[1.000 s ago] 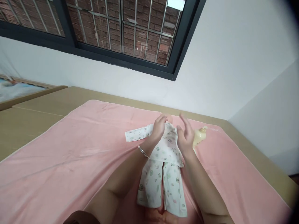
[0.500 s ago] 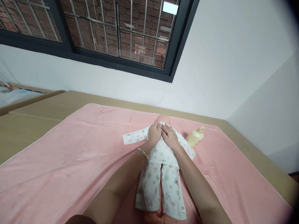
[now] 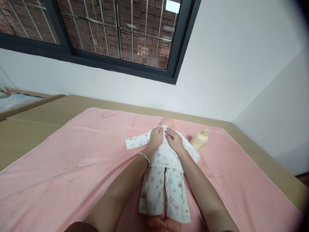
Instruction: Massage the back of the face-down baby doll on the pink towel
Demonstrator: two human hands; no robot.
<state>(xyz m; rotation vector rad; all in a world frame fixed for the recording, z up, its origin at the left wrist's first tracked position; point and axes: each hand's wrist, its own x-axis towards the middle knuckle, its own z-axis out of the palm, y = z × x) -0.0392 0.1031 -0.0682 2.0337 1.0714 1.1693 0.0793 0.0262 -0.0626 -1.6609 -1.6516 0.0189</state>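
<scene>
A baby doll in a white printed top and trousers lies stretched out, its bald head away from me and its bare feet towards me. My left hand, with a silver bangle at the wrist, rests on the doll's upper body near one outstretched sleeve. Beside it my right hand lies flat on the same part, fingers extended over the cloth. Neither hand grips anything that I can see. Just right of the doll lies a cream-coloured bottle.
A pink sheet spreads under the doll over a wooden surface. White wall and a dark-framed window with metal bars stand behind. At far left a wooden rail borders some bedding.
My hands have parted slightly, with a small gap now between them on the doll's upper body. The whole view has shifted a little; the doll and bottle keep their places on the sheet.
</scene>
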